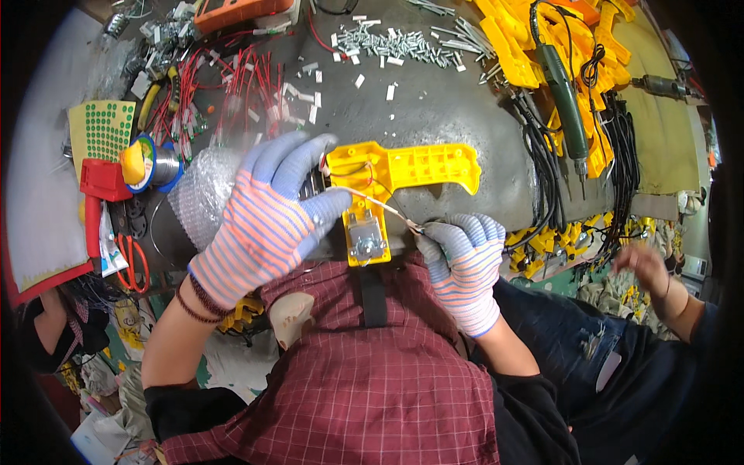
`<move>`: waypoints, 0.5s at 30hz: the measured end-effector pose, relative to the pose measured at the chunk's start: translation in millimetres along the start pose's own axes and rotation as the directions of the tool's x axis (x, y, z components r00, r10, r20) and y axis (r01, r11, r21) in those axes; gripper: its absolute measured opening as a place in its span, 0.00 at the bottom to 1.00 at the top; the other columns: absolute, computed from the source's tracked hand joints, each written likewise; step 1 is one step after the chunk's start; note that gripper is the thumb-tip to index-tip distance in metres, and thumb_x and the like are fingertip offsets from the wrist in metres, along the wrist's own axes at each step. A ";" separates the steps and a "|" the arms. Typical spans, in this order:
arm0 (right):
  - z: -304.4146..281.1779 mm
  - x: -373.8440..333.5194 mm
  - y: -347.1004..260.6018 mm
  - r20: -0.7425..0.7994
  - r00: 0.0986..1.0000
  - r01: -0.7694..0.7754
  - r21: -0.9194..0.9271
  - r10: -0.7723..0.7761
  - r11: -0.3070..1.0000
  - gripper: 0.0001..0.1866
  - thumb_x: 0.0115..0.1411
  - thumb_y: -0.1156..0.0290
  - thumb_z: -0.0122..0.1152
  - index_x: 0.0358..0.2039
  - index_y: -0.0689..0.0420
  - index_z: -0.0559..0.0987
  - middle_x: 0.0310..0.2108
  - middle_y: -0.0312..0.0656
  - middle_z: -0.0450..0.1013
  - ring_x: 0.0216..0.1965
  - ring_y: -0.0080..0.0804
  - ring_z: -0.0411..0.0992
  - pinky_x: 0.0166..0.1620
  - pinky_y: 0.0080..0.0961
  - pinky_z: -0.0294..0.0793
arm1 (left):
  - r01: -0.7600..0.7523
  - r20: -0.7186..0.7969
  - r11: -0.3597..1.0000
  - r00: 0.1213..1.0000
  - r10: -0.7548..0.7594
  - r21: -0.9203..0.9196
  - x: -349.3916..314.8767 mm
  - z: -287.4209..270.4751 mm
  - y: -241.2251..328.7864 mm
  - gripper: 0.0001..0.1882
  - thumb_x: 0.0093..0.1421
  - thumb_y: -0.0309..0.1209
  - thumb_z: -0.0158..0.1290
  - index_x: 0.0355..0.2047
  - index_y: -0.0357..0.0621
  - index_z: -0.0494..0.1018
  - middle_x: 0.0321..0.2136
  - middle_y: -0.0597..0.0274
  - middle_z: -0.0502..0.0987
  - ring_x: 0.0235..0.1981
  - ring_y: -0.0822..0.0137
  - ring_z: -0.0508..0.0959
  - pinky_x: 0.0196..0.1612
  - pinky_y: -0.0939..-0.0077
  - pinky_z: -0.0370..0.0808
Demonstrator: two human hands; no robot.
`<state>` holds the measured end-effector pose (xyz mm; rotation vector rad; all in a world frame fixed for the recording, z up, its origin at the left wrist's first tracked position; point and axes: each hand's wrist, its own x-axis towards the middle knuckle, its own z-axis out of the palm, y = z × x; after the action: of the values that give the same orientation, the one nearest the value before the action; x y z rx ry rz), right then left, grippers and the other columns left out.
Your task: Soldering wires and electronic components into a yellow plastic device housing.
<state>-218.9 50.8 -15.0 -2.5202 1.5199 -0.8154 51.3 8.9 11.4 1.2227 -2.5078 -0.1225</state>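
A yellow plastic power-tool housing half (395, 169) lies open side up at the table's near edge, its handle pointing right. Inside it are thin wires and a grey metal gear part (366, 239) at the lower end. My left hand (267, 221), in a striped knit glove, is closed round the housing's left end, where a dark round part shows between fingers and thumb. In a matching glove, my right hand (465, 267) pinches the end of a pale sleeved wire (380, 204) that runs out of the housing. The wire's very tip is partly hidden by the fingertips.
Screws (395, 45) and white connectors lie scattered at the back. Red wires (240, 85), a solder spool (163, 167) and bubble wrap (205, 194) are on the left. A green electric screwdriver (564, 101) hangs at right before yellow housings (511, 54). Another person's hand (647, 267) is at right.
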 end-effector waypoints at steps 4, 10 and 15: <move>-5.8 16.7 -1.6 -0.053 0.989 -0.124 0.215 0.138 0.969 0.08 0.52 0.70 0.65 0.33 0.55 0.78 0.27 0.42 0.74 0.29 0.46 0.72 0.37 0.38 0.68 | 0.019 -0.041 0.977 0.999 -0.028 -0.210 13.6 -32.6 7.9 0.18 0.46 0.33 0.62 0.40 0.50 0.77 0.54 0.43 0.69 0.54 0.42 0.69 0.57 0.52 0.66; -3.2 33.4 0.7 -0.034 0.991 -0.116 0.231 0.127 0.966 0.08 0.52 0.73 0.65 0.32 0.57 0.77 0.27 0.47 0.74 0.29 0.50 0.73 0.34 0.40 0.71 | 0.062 0.049 0.929 0.998 -0.047 -0.364 78.0 -23.3 8.3 0.17 0.52 0.37 0.61 0.43 0.48 0.78 0.51 0.46 0.73 0.55 0.49 0.71 0.57 0.61 0.68; -2.5 33.3 -0.2 -0.027 0.989 -0.135 0.212 0.144 0.968 0.10 0.51 0.74 0.65 0.35 0.56 0.77 0.28 0.46 0.74 0.30 0.48 0.73 0.35 0.39 0.71 | 0.134 0.250 0.837 0.968 0.003 -0.531 106.4 -9.4 -2.5 0.14 0.54 0.36 0.60 0.38 0.42 0.78 0.44 0.51 0.77 0.48 0.55 0.76 0.52 0.65 0.71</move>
<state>-207.9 23.4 0.4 -2.2338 1.5145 -0.9580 -4.0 -74.6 48.3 1.0913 -2.3602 -0.9894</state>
